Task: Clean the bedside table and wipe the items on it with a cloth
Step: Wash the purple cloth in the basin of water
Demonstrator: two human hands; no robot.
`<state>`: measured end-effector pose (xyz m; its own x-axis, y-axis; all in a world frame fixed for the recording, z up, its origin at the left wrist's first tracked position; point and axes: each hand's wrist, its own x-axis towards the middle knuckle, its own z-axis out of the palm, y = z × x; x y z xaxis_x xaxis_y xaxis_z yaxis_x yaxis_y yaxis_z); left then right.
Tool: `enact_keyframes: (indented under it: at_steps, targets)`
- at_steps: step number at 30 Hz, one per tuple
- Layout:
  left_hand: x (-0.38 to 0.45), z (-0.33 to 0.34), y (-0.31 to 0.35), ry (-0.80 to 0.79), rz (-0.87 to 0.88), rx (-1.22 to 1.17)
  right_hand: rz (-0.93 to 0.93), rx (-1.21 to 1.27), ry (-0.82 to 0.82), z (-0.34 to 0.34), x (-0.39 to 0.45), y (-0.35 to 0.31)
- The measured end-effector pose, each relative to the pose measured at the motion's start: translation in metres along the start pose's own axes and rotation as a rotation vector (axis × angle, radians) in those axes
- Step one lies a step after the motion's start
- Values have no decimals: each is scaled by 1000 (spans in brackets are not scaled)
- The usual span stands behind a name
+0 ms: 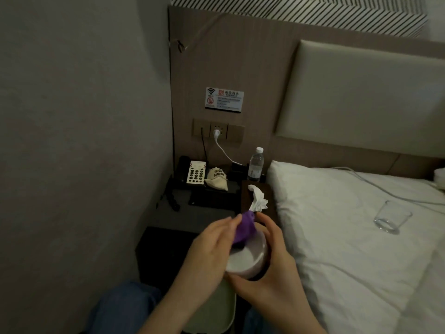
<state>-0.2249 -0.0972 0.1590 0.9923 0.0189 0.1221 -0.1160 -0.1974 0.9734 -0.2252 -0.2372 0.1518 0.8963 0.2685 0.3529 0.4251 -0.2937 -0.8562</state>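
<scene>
Denim-clad knees (125, 307) and a pale green seat (212, 307) fill the bottom edge, so the person seems to be sitting close to the bedside table (190, 215) with the work held above the lap. Just above them the right hand (267, 273) wraps its fingers and thumb round a round white object (243, 256) (a lidded cup or small appliance; its identity is hard to tell in this dim light), tilting its top toward the camera, probably so the surface can be reached and seen. The left hand (212, 247) pinches a bunched purple cloth (243, 227) between thumb and fingertips and presses it against the object's upper edge; the cloth touches the white top, which suits a wiping stroke.

Lifting the item off the table, judging by the pose, frees both it and the tabletop for cleaning. A glass (391, 219) lies tilted on the white bedsheet (337, 237), well apart from the table, perhaps set aside there once dealt with. On the table remain a telephone (192, 174), a small cloth pouch (216, 180), a water bottle (256, 165) standing upright at the back corner, and a tissue box (256, 196) with a tissue poking up, just beyond the cloth. These and the dark tabletop look yet to be wiped.
</scene>
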Motion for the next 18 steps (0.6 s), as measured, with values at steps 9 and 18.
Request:
enact_keyframes:
  at_steps: [9, 18]
  targets:
    - [14, -17, -2, -38, -14, -49, -171, -166, 14, -15, 0, -1]
    - [0, 6, 7, 246, 184, -124, -244, -136, 63, -10, 7, 5]
